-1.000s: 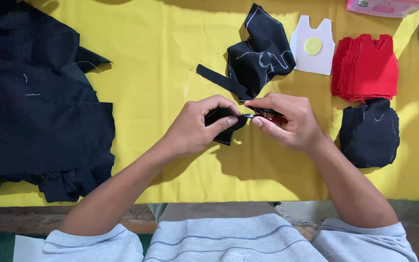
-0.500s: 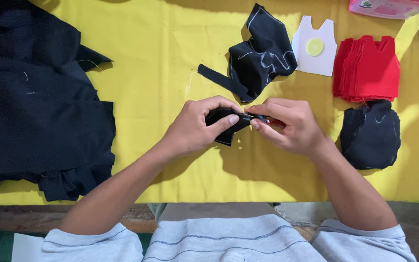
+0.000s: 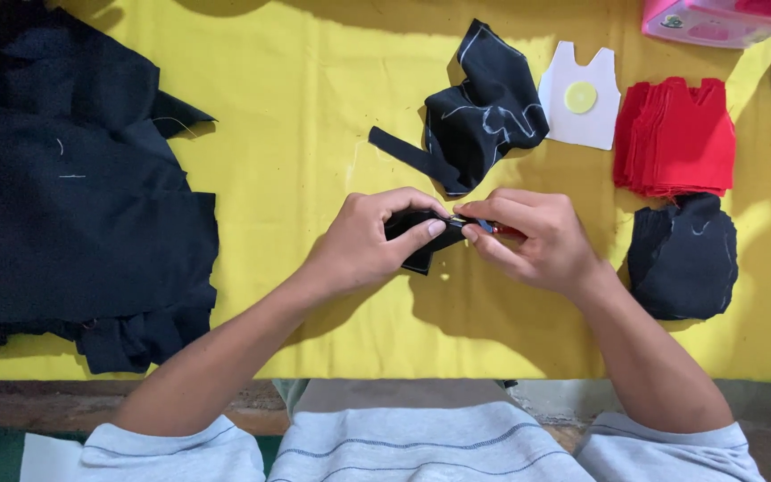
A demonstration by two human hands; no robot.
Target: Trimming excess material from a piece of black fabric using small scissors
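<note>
My left hand pinches a small black fabric piece above the yellow table cover. My right hand meets it from the right, fingers closed on a small tool with a metal tip and a bit of red and blue showing; most of the tool is hidden by the fingers. The tip touches the edge of the black piece.
A large dark fabric heap fills the left. Behind my hands lies a crumpled chalk-marked black piece, a white shirt-shaped template, a red stack of cut pieces and a black stack. A pink box stands far right.
Both hands have stayed in place; the fingers shifted slightly on the black piece and the tool.
</note>
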